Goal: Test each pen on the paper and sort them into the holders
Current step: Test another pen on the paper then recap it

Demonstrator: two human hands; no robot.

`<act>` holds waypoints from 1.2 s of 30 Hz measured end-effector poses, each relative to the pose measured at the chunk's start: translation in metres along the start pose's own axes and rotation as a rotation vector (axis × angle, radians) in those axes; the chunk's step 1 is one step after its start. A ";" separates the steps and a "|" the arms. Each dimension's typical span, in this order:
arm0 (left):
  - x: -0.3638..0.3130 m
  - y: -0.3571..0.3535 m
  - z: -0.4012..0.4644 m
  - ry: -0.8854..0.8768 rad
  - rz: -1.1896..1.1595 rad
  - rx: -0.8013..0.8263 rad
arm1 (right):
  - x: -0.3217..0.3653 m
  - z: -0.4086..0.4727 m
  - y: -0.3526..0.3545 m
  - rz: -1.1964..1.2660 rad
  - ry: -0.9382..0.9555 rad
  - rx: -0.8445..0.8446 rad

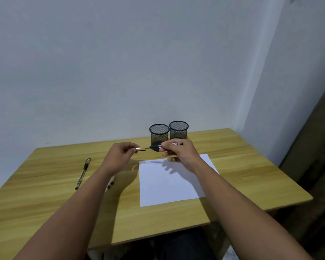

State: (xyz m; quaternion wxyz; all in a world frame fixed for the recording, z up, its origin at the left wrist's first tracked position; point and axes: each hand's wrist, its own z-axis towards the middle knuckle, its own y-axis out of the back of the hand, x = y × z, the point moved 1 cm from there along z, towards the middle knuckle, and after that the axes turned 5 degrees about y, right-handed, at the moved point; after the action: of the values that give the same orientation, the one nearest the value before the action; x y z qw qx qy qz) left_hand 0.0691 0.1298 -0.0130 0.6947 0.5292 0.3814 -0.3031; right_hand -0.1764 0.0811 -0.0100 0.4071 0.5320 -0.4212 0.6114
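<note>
My right hand (pixel 178 152) holds a pen (pixel 156 146) level above the table, its tip pointing left. My left hand (pixel 120 153) pinches the pen's cap (pixel 140 149), a short gap away from the tip. A blank white sheet of paper (pixel 169 184) lies on the wooden table (pixel 54 194) below my right hand. Two black mesh holders stand at the back, the left holder (pixel 159 133) and the right holder (pixel 178 129); both look empty. Another black pen (pixel 83 173) lies to the left. More pens (pixel 110 182) show partly under my left forearm.
The table's far edge meets a pale wall. A dark panel (pixel 311 147) stands to the right of the table. My legs show below the table's front edge.
</note>
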 end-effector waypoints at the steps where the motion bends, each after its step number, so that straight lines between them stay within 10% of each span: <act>1: -0.004 0.002 -0.003 -0.014 -0.019 0.008 | 0.002 -0.003 -0.001 0.000 0.003 0.006; 36: -0.078 -0.018 -0.054 0.005 -0.126 -0.005 | 0.026 -0.044 0.008 -0.355 0.093 0.211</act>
State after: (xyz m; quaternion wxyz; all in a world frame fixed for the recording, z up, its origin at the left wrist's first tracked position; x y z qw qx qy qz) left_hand 0.0021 0.1784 0.0357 0.6745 0.5031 0.4165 -0.3441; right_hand -0.2005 0.1216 0.0121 0.4696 0.6088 -0.2353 0.5946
